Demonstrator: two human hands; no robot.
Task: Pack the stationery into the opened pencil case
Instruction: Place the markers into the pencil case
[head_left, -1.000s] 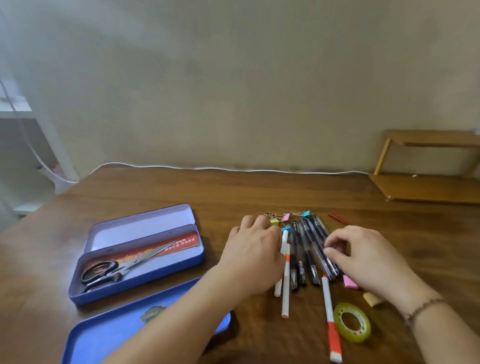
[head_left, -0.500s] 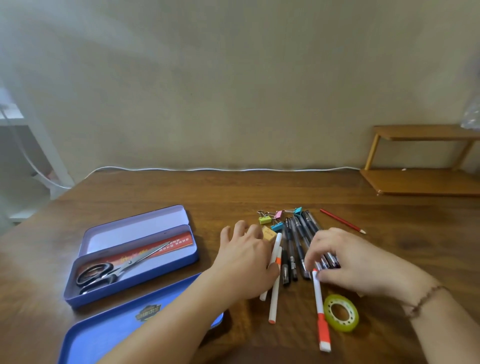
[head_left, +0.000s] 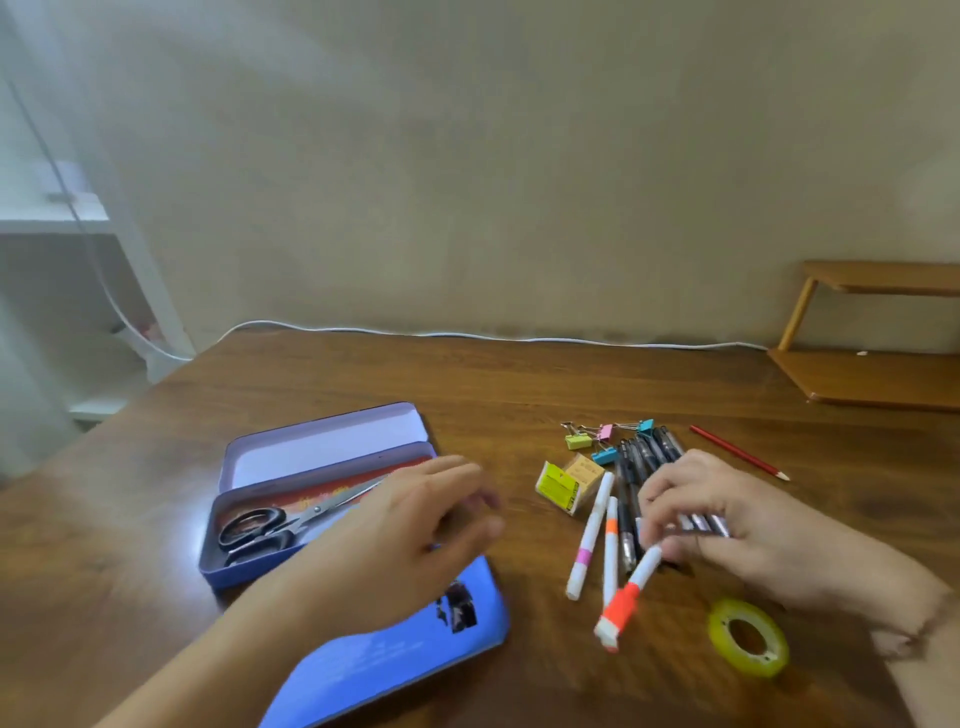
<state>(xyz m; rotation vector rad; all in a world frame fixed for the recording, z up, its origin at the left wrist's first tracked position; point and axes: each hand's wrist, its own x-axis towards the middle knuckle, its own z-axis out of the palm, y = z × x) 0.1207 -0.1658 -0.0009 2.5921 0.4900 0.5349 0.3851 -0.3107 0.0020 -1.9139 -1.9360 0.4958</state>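
The wooden table (head_left: 519, 384) carries everything. The blue lid (head_left: 395, 660) runs off the bottom edge, partly under the left forearm. The open pencil case (head_left: 260, 566) holds scissors (head_left: 260, 530) and a red ruler (head_left: 322, 493), its right end hidden by the blurred left hand (head_left: 410, 535), fingers spread and empty. The right hand (head_left: 727, 519) curls over dark pens (head_left: 649, 457), covering their lower ends; what it pinches is unclear. White markers (head_left: 589, 545), a tape roll (head_left: 748, 644), an eraser box (head_left: 566, 483), binder clips (head_left: 602, 441) and a red pencil (head_left: 737, 452) lie around.
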